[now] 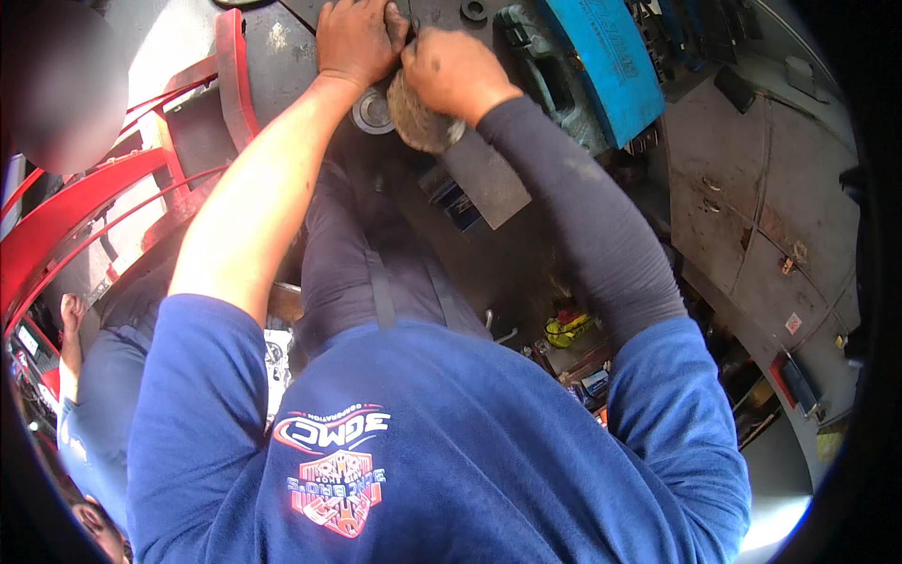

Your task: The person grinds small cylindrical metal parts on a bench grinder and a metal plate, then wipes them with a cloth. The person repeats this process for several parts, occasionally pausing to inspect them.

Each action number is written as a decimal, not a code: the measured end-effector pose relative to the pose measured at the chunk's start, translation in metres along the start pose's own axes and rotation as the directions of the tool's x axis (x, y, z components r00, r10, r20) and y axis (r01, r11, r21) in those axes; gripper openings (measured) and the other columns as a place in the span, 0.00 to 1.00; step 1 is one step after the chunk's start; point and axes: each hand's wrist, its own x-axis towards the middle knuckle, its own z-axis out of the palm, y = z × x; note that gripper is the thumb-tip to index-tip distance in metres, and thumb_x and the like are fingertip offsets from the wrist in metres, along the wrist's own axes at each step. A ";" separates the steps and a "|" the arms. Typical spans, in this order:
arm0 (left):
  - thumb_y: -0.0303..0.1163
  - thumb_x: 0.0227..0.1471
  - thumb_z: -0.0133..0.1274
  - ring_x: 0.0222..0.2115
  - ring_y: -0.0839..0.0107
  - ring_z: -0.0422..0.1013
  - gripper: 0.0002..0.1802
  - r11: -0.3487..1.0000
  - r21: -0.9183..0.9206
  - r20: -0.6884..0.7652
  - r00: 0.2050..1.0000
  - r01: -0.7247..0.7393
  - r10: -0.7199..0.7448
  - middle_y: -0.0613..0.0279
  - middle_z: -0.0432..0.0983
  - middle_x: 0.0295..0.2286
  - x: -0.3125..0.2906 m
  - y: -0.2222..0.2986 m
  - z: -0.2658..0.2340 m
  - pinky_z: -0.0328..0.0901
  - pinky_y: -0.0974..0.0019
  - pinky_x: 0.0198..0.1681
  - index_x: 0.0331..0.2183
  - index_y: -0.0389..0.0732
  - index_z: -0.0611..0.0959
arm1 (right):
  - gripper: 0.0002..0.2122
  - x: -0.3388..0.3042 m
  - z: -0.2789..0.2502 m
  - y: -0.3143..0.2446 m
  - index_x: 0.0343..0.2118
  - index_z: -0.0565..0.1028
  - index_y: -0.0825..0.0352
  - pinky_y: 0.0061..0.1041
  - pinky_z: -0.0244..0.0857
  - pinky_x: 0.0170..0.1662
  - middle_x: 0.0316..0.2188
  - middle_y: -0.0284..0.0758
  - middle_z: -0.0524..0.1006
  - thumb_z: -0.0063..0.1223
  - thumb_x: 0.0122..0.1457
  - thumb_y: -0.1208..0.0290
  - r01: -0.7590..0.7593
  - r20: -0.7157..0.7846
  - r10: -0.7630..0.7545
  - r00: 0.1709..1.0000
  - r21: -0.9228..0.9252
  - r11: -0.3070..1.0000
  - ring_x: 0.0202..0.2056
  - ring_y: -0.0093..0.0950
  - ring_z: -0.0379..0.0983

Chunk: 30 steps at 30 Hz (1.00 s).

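At the top of the head view my hands meet over a dark work surface. My left hand is closed, its fingers curled toward the right hand; what they hold, if anything, is hidden. My right hand is a fist beside it, slightly blurred, its grip also hidden. A grimy tan, rough-edged thing lies against the underside of the right fist; whether it is cloth or a pad I cannot tell. Just below my left wrist sits a round metal part with concentric rings. Beyond the right hand lies a small dark ring.
To the right of my hands stands a blue case beside a dark moulded tray. Red metal frames rise at the left, with another person below them. Grey cabinets line the far right. A yellow item lies low near my right elbow.
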 end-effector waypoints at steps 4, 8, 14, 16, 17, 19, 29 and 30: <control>0.41 0.61 0.56 0.36 0.50 0.77 0.10 1.000 -0.001 -0.010 1.000 -0.002 0.002 0.57 0.84 0.29 0.000 -0.006 0.007 0.66 0.47 0.42 0.37 0.46 0.84 | 0.21 -0.005 -0.012 -0.006 0.39 0.87 0.70 0.52 0.76 0.55 0.43 0.56 0.86 0.49 0.69 0.56 -0.035 0.082 0.034 0.996 0.001 0.999 0.48 0.56 0.84; 0.41 0.61 0.56 0.36 0.50 0.77 0.09 0.999 -0.031 0.018 1.000 -0.006 0.007 0.57 0.83 0.29 -0.001 -0.008 0.010 0.66 0.47 0.42 0.37 0.47 0.84 | 0.24 0.018 -0.015 -0.013 0.37 0.87 0.71 0.51 0.76 0.56 0.43 0.55 0.86 0.46 0.72 0.54 -0.073 0.040 0.071 0.997 0.058 0.996 0.49 0.54 0.84; 0.40 0.61 0.56 0.35 0.50 0.77 0.09 1.000 0.007 0.019 1.000 -0.006 0.006 0.56 0.83 0.29 0.000 -0.006 0.007 0.66 0.46 0.42 0.37 0.46 0.84 | 0.21 -0.004 -0.008 -0.010 0.42 0.87 0.70 0.50 0.76 0.57 0.43 0.55 0.86 0.48 0.71 0.57 -0.224 0.213 0.218 0.952 0.003 0.975 0.49 0.56 0.83; 0.40 0.61 0.55 0.35 0.50 0.77 0.09 1.000 0.006 0.015 1.000 -0.027 0.027 0.55 0.83 0.29 0.002 -0.007 0.007 0.66 0.46 0.42 0.37 0.46 0.84 | 0.23 0.000 -0.009 -0.010 0.41 0.87 0.70 0.51 0.76 0.57 0.44 0.56 0.86 0.47 0.72 0.55 -0.101 0.167 0.096 0.981 0.021 0.995 0.50 0.56 0.83; 0.40 0.61 0.55 0.35 0.50 0.77 0.09 0.999 0.010 0.021 0.999 -0.032 0.032 0.55 0.83 0.29 0.003 -0.008 0.008 0.66 0.46 0.42 0.37 0.46 0.84 | 0.24 0.007 -0.010 -0.010 0.42 0.88 0.70 0.51 0.76 0.57 0.44 0.56 0.86 0.46 0.73 0.54 -0.023 0.118 0.020 0.993 0.020 1.000 0.50 0.55 0.83; 0.40 0.61 0.55 0.35 0.50 0.77 0.10 0.999 0.019 0.028 0.999 -0.034 0.033 0.55 0.83 0.28 0.004 -0.010 0.009 0.66 0.46 0.42 0.37 0.46 0.84 | 0.26 0.009 -0.010 -0.012 0.43 0.88 0.69 0.50 0.76 0.57 0.46 0.55 0.85 0.43 0.74 0.52 -0.065 0.046 0.062 0.997 0.068 0.996 0.50 0.55 0.83; 0.42 0.62 0.54 0.35 0.50 0.78 0.11 0.999 0.046 0.056 0.998 -0.028 0.025 0.54 0.83 0.28 0.004 -0.014 0.012 0.67 0.46 0.42 0.37 0.47 0.85 | 0.20 0.009 -0.011 -0.012 0.40 0.88 0.67 0.48 0.77 0.56 0.45 0.52 0.86 0.47 0.70 0.59 0.066 0.113 -0.053 0.992 -0.112 0.992 0.49 0.51 0.84; 0.42 0.62 0.54 0.35 0.50 0.78 0.11 0.999 0.043 0.063 0.998 -0.024 0.021 0.54 0.83 0.28 0.004 -0.014 0.012 0.67 0.46 0.42 0.37 0.47 0.85 | 0.20 0.009 -0.010 -0.012 0.42 0.89 0.67 0.47 0.77 0.56 0.46 0.52 0.86 0.47 0.71 0.59 0.024 0.018 -0.024 1.000 0.005 1.000 0.49 0.52 0.84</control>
